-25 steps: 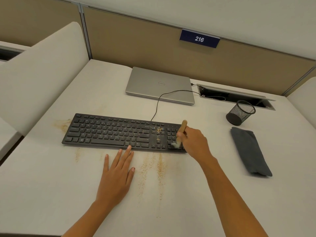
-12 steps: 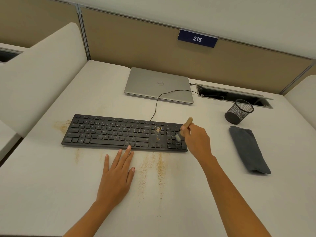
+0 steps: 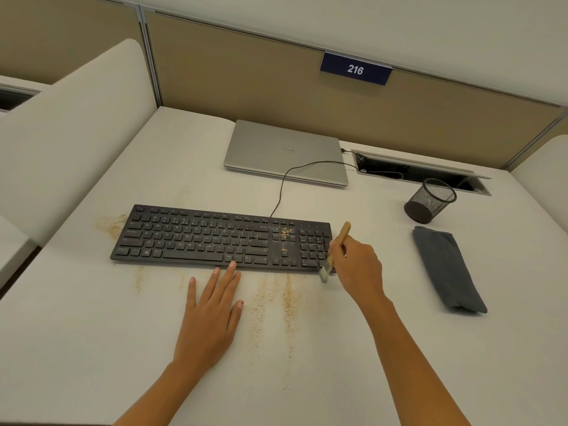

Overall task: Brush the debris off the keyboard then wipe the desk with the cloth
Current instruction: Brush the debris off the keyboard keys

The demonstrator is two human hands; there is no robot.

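1. The black keyboard [image 3: 221,238] is lying flat across the middle of the white desk [image 3: 92,333], its long edge running left to right. A small cluster of tan debris [image 3: 285,232] is sitting on the keys between the main block and the number pad.
2. The brush [image 3: 340,238], with a pale wooden handle, is leaning with its handle tip pointing up and away. Its light bristles are meeting the keyboard's near right corner, at the edge of the desk surface.
3. The right hand [image 3: 358,265] is gripping the brush, fingers and thumb curled round the lower handle.
4. The left hand [image 3: 212,309] is resting palm down on the desk in front of the keyboard and holding nothing. Its fingers are straight and slightly spread, the longest fingertips reaching the keyboard's near edge.
5. Streaks of swept crumbs [image 3: 287,299] are lying on the desk just before the keyboard. A further patch is lying beside its far left corner.
6. The grey cloth [image 3: 445,269] is lying folded on the desk to the right, apart from both hands.
7. A black mesh cup [image 3: 430,199] is standing beyond the cloth.
8. A closed silver laptop [image 3: 285,152] is lying behind the keyboard, and the keyboard's cable [image 3: 284,186] is curving past it toward an open cable hatch [image 3: 415,172].
9. A blue plate [image 3: 355,69] reading 216 is hanging on the rear partition.
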